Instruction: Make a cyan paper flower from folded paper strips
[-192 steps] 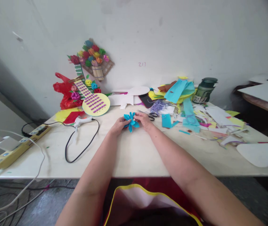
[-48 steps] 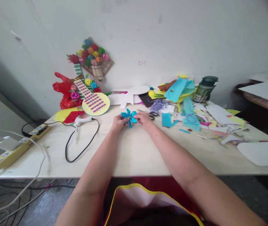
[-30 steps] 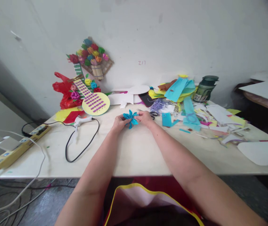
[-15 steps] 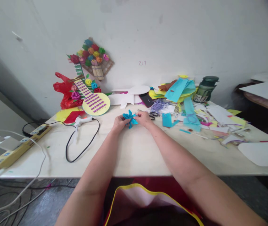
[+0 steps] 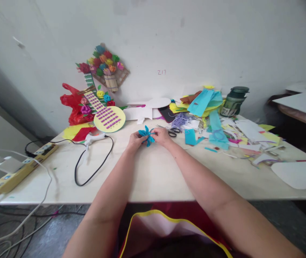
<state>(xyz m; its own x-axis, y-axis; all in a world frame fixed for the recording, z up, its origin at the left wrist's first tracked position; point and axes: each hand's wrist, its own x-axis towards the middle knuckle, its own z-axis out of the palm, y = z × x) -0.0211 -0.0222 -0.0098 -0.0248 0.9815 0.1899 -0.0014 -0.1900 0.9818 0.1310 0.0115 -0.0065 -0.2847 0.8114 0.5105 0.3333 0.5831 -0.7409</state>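
Observation:
Between my two hands is a blue paper flower (image 5: 147, 133) with several petals spread out. My left hand (image 5: 136, 139) pinches it from the left side. From the right, my right hand (image 5: 160, 136) has its fingertips closed on a petal edge. Both hands are close together above the middle of the table. A pair of scissors (image 5: 173, 132) with black handles lies just beyond my right hand, its blades partly hidden. The flower's underside is out of sight.
A white glue gun (image 5: 95, 138) with a black cord lies left, near a yellow power strip (image 5: 20, 168). Paper scraps (image 5: 249, 136) and blue strips (image 5: 190, 137) cover the right side. A green bottle (image 5: 234, 102) and a paper guitar (image 5: 109, 119) stand at the back.
My right hand has moved slightly left and closer to the flower's centre. More of the scissors' handles shows beside it. The flower stays between both hands.

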